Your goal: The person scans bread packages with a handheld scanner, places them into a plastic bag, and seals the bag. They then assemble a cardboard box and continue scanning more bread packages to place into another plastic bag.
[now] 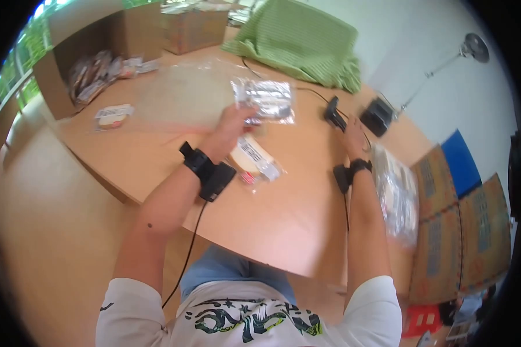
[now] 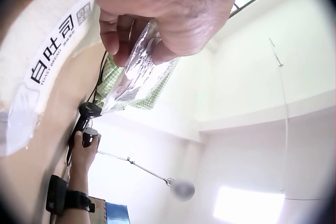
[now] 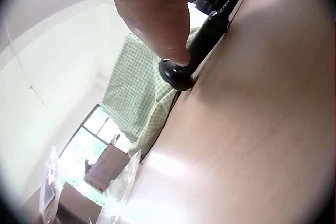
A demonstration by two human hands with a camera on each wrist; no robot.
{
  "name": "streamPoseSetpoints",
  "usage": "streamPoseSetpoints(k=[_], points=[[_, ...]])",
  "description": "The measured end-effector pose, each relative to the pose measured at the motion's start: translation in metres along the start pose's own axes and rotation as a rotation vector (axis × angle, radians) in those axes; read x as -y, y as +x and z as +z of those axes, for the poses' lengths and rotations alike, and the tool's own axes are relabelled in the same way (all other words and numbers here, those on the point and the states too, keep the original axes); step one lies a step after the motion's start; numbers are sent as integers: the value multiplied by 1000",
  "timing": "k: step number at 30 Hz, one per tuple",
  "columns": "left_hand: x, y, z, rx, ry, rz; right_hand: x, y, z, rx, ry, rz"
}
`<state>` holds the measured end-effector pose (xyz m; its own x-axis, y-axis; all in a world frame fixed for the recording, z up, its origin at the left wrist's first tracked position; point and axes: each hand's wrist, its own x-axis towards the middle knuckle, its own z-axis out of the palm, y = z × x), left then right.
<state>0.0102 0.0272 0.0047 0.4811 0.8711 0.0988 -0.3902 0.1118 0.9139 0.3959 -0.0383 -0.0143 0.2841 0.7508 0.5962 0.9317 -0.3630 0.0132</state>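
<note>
My left hand (image 1: 236, 120) is raised over the wooden table (image 1: 283, 214) and pinches the near edge of a clear plastic packet (image 1: 263, 98) with silvery contents. In the left wrist view its fingers (image 2: 118, 37) pinch the packet (image 2: 137, 71). Beneath it lies a wrapped toast bread pack (image 1: 253, 157) with a printed label (image 2: 50, 58). My right hand (image 1: 353, 137) grips a black handheld scanner (image 1: 333, 112) standing on the table to the right. In the right wrist view my fingers (image 3: 157, 19) curl over the scanner's handle (image 3: 202, 43).
An open cardboard box (image 1: 87, 52) with several packets stands at the back left, with one packet (image 1: 113, 114) in front of it. A green checked cloth (image 1: 298, 40) lies at the back. A black device (image 1: 378, 115) and a clear bag of packets (image 1: 396, 196) sit right. Cardboard boxes (image 1: 463, 225) stand below.
</note>
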Motion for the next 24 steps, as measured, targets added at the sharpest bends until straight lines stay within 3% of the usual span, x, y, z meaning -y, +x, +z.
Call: streamPoseSetpoints(k=[4, 7, 13, 17, 19, 20, 23, 24], points=[[-9, -6, 6, -7, -23, -32, 10, 10, 6, 244, -30, 40], [-10, -9, 7, 12, -9, 4, 34, 6, -16, 276, 85, 117], [-10, -7, 6, -24, -56, -5, 54, -8, -38, 246, 197, 83], [-5, 10, 1, -37, -100, -64, 49, -15, -61, 166, 678, 106], [-11, 10, 10, 4, -138, -76, 67, -32, -99, 92, 978, 143], [-14, 11, 14, 23, -157, -81, 77, -41, -130, 198, 1122, 272], [-5, 26, 21, 90, -228, -92, 75, -54, -149, 143, 1504, 164], [-2, 27, 25, 101, -248, -98, 80, -58, -159, 141, 1515, 167]])
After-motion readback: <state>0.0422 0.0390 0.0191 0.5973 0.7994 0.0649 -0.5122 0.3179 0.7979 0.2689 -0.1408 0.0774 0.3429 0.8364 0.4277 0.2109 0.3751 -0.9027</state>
